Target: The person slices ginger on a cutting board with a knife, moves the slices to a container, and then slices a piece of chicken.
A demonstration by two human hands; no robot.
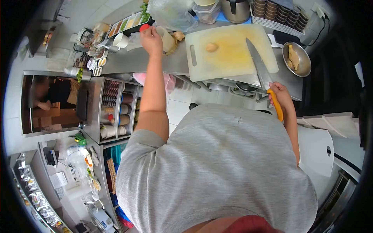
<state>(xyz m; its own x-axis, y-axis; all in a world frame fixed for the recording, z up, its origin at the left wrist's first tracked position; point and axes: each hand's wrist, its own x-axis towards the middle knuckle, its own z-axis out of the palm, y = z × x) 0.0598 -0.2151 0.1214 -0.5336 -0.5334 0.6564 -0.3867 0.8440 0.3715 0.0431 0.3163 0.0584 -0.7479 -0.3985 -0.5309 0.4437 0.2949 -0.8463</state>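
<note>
My right hand (281, 95) is wrapped round the orange handle of a large kitchen knife (257, 60). Its broad blade lies across the right side of a yellow-stained white cutting board (229, 70). A pale brown, rounded piece of food (211, 47) sits on the board's left half. My left hand (152, 40) is stretched out over the counter, fingers closed on a small red round thing (144, 27) whose kind I cannot make out. Just right of that hand stands a pale tub (166, 40), with a brown lump (179, 35) beside it.
A steel bowl (307, 69) with pale yellow-brown pieces stands right of the board. Behind are a steel jug (236, 11), a plastic container (208, 14) and a basket of stacked brown cups (274, 13). A white cup (121, 40) is at left. Another person (52, 95) shows through an opening.
</note>
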